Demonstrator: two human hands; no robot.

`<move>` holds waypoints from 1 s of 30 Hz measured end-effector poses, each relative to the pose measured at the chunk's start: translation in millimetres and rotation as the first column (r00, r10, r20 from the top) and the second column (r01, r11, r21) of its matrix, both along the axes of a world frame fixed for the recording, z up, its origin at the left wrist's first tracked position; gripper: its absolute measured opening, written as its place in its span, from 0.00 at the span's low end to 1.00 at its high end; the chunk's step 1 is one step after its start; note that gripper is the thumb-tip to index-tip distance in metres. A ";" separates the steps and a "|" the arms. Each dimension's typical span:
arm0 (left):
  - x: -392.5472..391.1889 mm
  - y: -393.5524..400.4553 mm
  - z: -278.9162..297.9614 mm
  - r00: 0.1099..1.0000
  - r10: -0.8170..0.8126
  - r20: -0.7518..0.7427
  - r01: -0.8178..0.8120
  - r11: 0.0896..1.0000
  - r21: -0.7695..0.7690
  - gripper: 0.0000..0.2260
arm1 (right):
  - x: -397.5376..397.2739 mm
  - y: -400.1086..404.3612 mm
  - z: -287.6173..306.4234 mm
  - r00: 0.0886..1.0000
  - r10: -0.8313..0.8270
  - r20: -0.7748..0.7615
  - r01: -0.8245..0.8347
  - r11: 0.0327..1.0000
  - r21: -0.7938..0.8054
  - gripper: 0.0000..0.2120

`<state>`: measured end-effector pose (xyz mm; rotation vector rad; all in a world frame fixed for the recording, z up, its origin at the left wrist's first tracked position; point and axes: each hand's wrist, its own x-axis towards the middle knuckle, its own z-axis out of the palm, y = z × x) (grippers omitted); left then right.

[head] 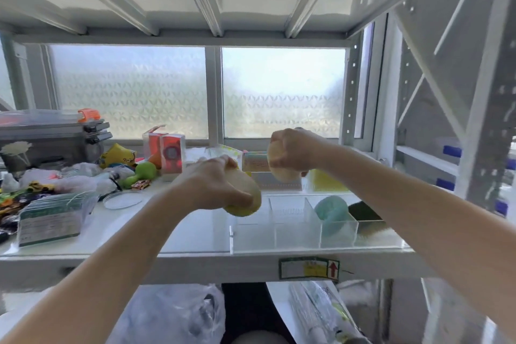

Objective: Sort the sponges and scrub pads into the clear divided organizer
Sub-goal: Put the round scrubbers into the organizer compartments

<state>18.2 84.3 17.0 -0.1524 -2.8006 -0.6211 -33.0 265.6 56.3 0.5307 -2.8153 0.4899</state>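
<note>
I can read no words here. On the shelf edge (pixel 195 262), a sticker (pixel 308 268) shows a red up-arrow; its print is blurred.

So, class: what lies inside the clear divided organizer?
In the clear divided organizer, a teal sponge fills one compartment; a dark green pad sits rightmost, partly hidden by the right arm. Remaining compartments look empty.

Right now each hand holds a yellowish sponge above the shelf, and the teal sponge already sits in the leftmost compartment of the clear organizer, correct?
Not quite. The head view shows the teal sponge in a compartment toward the right of the clear organizer; the leftmost one looks empty. The rest holds: the left hand and right hand each grip a yellowish sponge above the shelf.
</note>
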 end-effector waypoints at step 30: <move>-19.4 60.3 -20.6 0.991 -0.130 0.023 0.132 0.969 -0.209 0.23 | -1.6 13.3 -52.0 0.990 -0.045 0.135 0.020 0.983 0.183 0.13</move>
